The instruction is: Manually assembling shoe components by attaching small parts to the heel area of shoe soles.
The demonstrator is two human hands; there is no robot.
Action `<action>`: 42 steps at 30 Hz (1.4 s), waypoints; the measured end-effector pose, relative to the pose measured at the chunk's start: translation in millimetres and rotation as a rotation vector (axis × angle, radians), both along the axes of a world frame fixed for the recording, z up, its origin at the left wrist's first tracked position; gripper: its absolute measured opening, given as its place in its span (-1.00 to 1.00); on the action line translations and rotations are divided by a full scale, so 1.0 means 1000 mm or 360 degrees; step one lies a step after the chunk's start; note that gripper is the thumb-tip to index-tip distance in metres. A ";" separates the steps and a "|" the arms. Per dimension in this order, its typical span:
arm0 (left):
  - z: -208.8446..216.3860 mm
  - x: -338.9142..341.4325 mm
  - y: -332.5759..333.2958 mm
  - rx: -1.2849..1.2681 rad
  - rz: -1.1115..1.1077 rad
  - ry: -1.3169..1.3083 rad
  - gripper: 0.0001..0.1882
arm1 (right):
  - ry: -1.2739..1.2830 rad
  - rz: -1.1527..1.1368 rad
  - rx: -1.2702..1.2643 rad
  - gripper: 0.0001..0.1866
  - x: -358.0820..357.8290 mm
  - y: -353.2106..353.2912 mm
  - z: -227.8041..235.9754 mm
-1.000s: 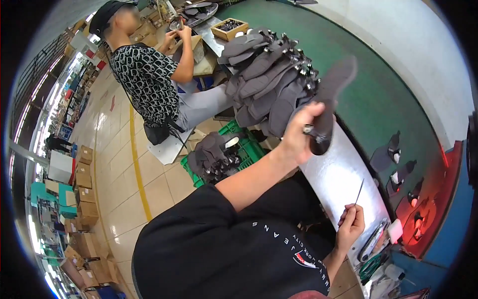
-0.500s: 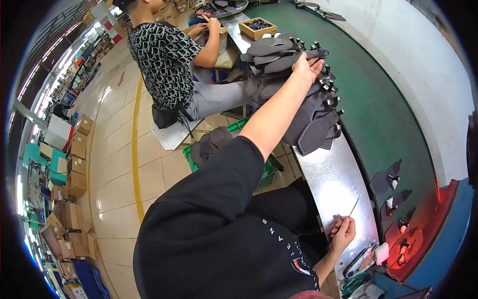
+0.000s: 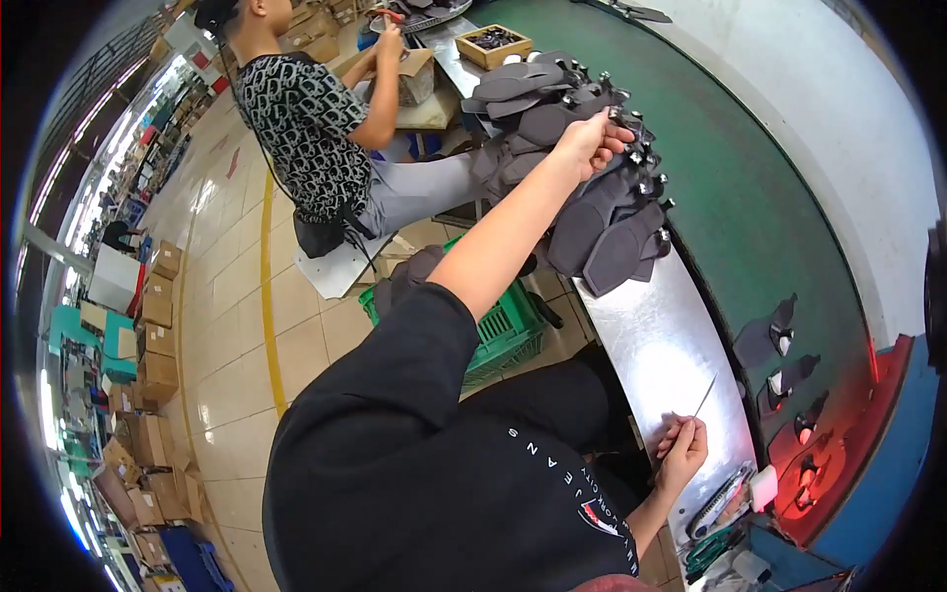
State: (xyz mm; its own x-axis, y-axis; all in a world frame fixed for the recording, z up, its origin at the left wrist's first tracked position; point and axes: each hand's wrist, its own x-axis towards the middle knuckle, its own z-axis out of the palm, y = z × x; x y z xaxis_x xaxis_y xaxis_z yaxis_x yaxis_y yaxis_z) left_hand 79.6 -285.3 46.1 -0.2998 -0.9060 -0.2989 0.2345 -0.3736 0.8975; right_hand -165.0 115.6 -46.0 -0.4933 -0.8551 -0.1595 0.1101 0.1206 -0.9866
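Observation:
My left hand (image 3: 594, 148) reaches out over a heap of dark grey flat paddle-shaped pieces (image 3: 582, 237), whose shiny metal ends point right toward the green belt. Its fingers are curled, pinching one paddle-shaped piece by its metal end; most of that piece is hidden behind the hand and the others. Low over the bare part of the metal bench (image 3: 646, 340), my right hand (image 3: 683, 452) is closed round a thin pointed metal rod (image 3: 706, 395), its tip pointing up and away.
Right of the bench runs a green conveyor belt (image 3: 710, 148) carrying several paddle pieces (image 3: 758, 340) toward a red-lit opening (image 3: 814, 459). A utility knife (image 3: 718, 501) lies near the bench's near end. A green crate (image 3: 508, 321) stands below left. A co-worker (image 3: 306, 138) sits beyond, near a wooden box (image 3: 493, 44).
My left hand has drawn slightly back and left, its fingers curling from spread to a pinch on a metal end. My right hand stays nearly still with the rod. The co-worker's hands have risen.

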 end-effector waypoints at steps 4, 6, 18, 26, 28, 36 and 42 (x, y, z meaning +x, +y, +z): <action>-0.008 -0.034 0.030 -0.0088 0.0717 0.0436 -0.48 | -0.0044 -0.0179 0.0051 -0.80 -0.006 0.004 0.005; -0.014 -0.043 0.055 -0.0374 0.0967 0.0533 -0.56 | 0.0084 -0.0281 -0.0053 -0.80 -0.014 0.010 0.010; -0.092 -0.325 0.136 -0.1632 -0.0671 -0.0644 -0.46 | 0.1899 -0.0638 0.0661 -0.68 -0.070 0.057 0.037; -0.111 -0.358 0.140 -0.2032 -0.0547 -0.0648 -0.75 | 0.1911 -0.0620 0.0590 -0.69 -0.075 0.059 0.028; -0.105 -0.353 0.153 -0.1697 -0.0710 -0.0701 -0.71 | 0.1949 -0.0618 0.0592 -0.69 -0.076 0.060 0.031; -0.127 -0.369 0.139 -0.1994 -0.0535 -0.0804 -0.67 | 0.1927 -0.0676 0.0457 -0.60 -0.071 0.060 0.037; -0.148 -0.329 0.151 -0.2018 -0.0439 -0.1187 -0.62 | 0.1723 -0.0879 0.0161 -0.59 -0.060 0.077 0.050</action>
